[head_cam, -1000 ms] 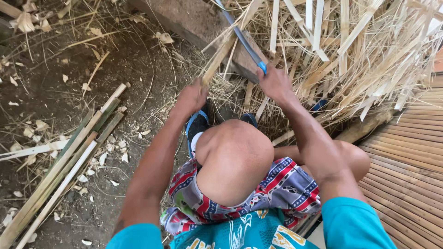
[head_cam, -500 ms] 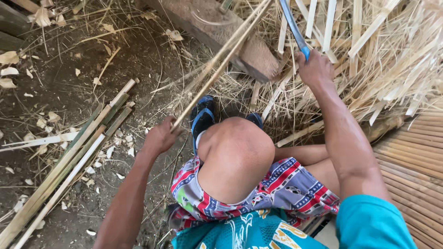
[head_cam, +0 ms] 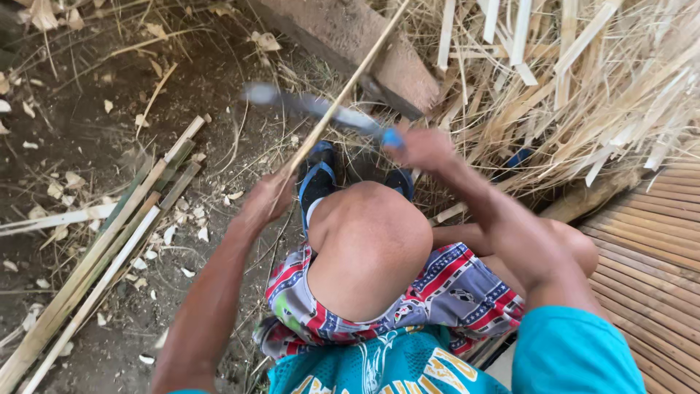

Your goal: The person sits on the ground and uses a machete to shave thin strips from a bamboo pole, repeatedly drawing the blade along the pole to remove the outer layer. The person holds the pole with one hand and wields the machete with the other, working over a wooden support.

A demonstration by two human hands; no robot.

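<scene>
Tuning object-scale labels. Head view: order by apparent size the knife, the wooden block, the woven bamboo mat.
1. woven bamboo mat, though cut by the frame edge.
2. wooden block, also cropped at the top.
3. knife, blurred, held in the right hand.
Mat versus block is unsure.

Pale tan, that thin bamboo strip [head_cam: 343, 102] running up out of the left hand [head_cam: 266, 197]. Across it, a blurred grey steel blade [head_cam: 313, 106] with a bright blue handle end [head_cam: 392, 137] just at the right hand [head_cam: 426, 149]. Below the grips, black sandals with blue straps [head_cam: 318, 175]. Nearer the body, shorts [head_cam: 452, 281] patterned in red, white, blue and green patches. Teal shirt [head_cam: 576, 350] with a yellow print. Beyond the right hand, straw-yellow bamboo shavings [head_cam: 583, 80]; left of the left hand, greenish-tan bamboo slats [head_cam: 109, 233] on dark brown soil [head_cam: 80, 124].
</scene>
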